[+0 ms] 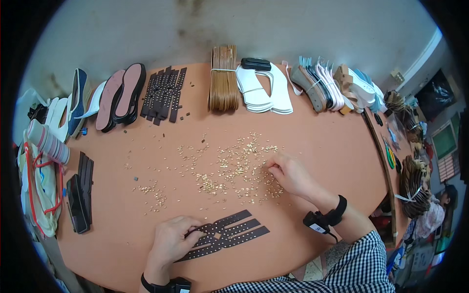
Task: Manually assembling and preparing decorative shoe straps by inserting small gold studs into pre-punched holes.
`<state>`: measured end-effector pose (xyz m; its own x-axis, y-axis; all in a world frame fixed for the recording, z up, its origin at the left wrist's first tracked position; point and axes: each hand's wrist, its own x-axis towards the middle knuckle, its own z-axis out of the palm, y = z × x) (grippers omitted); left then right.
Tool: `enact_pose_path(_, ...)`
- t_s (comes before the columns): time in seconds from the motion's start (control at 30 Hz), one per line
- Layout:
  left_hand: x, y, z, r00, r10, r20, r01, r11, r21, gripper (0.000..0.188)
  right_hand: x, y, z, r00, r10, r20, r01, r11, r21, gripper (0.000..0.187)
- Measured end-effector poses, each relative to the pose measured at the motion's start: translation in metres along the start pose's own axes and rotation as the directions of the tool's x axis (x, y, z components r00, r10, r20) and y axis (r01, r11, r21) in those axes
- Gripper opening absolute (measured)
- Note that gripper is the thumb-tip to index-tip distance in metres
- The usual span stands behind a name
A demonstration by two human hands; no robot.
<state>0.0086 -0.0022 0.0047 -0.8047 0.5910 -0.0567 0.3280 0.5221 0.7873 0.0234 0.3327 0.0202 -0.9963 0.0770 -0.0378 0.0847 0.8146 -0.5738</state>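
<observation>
A dark brown studded shoe upper (222, 234), cut into several straps, lies flat at the near edge of the table. My left hand (172, 238) is closed over its left end, with thumb and fingertips on the dark material. Small gold studs (210, 183) are scattered loosely across the middle of the table. At their right side my right hand (289, 172) is low over the surface, thumb and forefinger pinched together. Whatever sits between those fingertips is too small to make out. Both wrists wear black bands with small devices.
Along the back stand finished studded straps (164, 93), pink-lined soles (129, 93), a tied brown bundle (223, 80), white cut pieces (266, 90) and tied wedge heels (317, 88). A black case (78, 202) and a striped cup (49, 141) are at left. Green-handled scissors (389, 155) lie at right.
</observation>
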Motion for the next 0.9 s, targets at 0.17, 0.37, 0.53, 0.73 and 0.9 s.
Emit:
enact_pose_path(0.17, -0.001, 0.001, -0.001, 1.0, -0.008, 0.009, 0.008, 1.0, 0.008, 0.016, 0.01, -0.003, 0.013, 0.998, -0.061, -0.026, 0.058, 0.991, -0.123, 0.011)
enact_pose_path(0.37, 0.0, 0.002, -0.001, 1.0, 0.019, 0.0, -0.019, 0.999, 0.025, 0.016, 0.019, 0.004, 0.018, 1.0, -0.013, 0.006, 0.014, 0.986, -0.164, 0.012)
enact_pose_path(0.53, -0.001, 0.002, -0.001, 0.999, 0.045, -0.016, -0.045, 0.999, 0.018, 0.017, 0.022, -0.008, 0.016, 0.998, 0.044, 0.04, -0.031, 0.96, -0.277, 0.014)
enact_pose_path(0.73, -0.002, -0.003, 0.002, 0.998, 0.06, -0.02, -0.059, 0.997, 0.046, 0.016, 0.017, 0.003, 0.015, 1.0, 0.025, -0.003, -0.025, 0.99, -0.139, 0.013)
enact_pose_path(0.9, -0.001, -0.003, 0.001, 0.998, 0.057, -0.007, -0.057, 0.997, 0.06, 0.016, 0.012, 0.003, 0.016, 0.995, -0.095, -0.017, 0.091, 0.98, -0.179, 0.011)
